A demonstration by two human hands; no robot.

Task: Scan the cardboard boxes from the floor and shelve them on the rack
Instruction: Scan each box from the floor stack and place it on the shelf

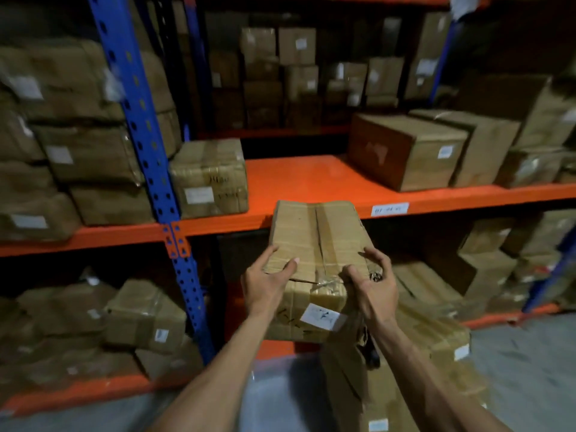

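I hold a taped cardboard box (314,241) in front of the rack, its far end level with the front edge of the orange middle shelf (299,179). A white label is stuck on its near face. My left hand (266,280) grips the near left corner, thumb on top. Gripping the near right corner is my right hand (372,283), with a small dark object, possibly a scanner, tucked in the palm and a dark strap hanging below. More cardboard boxes (402,363) are stacked on the floor under my right arm.
The middle shelf has a bare stretch between a taped box (208,177) on the left and a brown box (405,151) on the right. A blue upright (146,145) stands to the left. Boxes fill the lower shelf and the bays behind.
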